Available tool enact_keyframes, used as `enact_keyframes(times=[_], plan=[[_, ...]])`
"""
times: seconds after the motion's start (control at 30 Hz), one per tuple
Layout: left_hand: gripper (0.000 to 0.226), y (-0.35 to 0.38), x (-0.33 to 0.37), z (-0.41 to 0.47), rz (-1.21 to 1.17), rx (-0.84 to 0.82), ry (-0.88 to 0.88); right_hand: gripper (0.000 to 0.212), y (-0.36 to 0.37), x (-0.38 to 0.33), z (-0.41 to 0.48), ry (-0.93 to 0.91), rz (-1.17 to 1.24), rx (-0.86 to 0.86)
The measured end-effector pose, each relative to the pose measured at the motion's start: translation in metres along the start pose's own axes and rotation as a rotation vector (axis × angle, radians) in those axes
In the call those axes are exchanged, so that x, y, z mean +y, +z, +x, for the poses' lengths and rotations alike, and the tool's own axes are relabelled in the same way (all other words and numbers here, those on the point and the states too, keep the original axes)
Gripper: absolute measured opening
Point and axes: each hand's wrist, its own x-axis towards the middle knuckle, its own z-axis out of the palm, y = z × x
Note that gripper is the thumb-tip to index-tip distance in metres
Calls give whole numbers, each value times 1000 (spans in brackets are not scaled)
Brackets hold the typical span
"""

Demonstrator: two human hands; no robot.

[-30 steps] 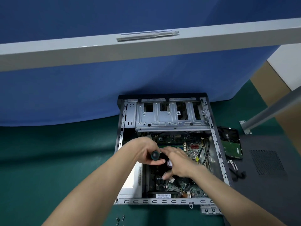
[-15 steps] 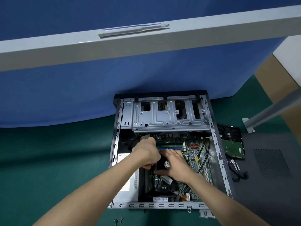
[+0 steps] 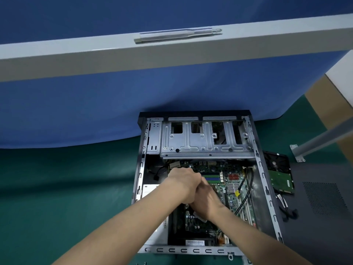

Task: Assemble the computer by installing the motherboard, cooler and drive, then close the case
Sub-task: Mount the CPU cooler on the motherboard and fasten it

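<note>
Open case (image 3: 191, 250) lying flat, left hand (image 3: 183, 181) fisted against right hand (image 3: 205, 202) over motherboard (image 3: 230, 199), fingers hidden, cannot tell what either grips, drive (image 3: 280, 180) just beside case

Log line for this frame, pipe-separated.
case open | left hand curled, contents hidden | right hand against it, over motherboard | hard drive outside case

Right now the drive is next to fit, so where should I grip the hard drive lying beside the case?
Pinch the hard drive by its two long side edges, coming down from above. It lies flat with the green circuit board up, so edges probably keep fingers off it.
</note>
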Motion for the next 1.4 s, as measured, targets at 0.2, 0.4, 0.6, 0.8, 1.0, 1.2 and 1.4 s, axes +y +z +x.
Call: enact_keyframes(times=[0.2, 0.4, 0.6, 0.8, 1.0, 1.2, 1.4], plan=[[32, -7, 9, 5, 94, 34, 27, 43, 9, 8, 1, -114, -77, -62], [18, -10, -10, -13, -797, -268, -408, 11, 5, 3, -7, -94, 2, 115], [8, 3, -14, -21, -26, 49, -131, 17, 2, 1, -8, -125, 0, 250], [15, 14, -18, -27, 373, 168, 199, 15, 8, 8, -8, -103, 43, 121], [34, 12, -18, -29, -1272, -79, -550, 19, 8, 7, -7, -97, -52, 89], [16, 18, -16, -36, 285, 174, 147, 28, 7, 5, -7, -26, 67, 114], [43, 12, -8, -32, -249, 210, -70, 34, 7, 4, -7, -56, -11, -3]])
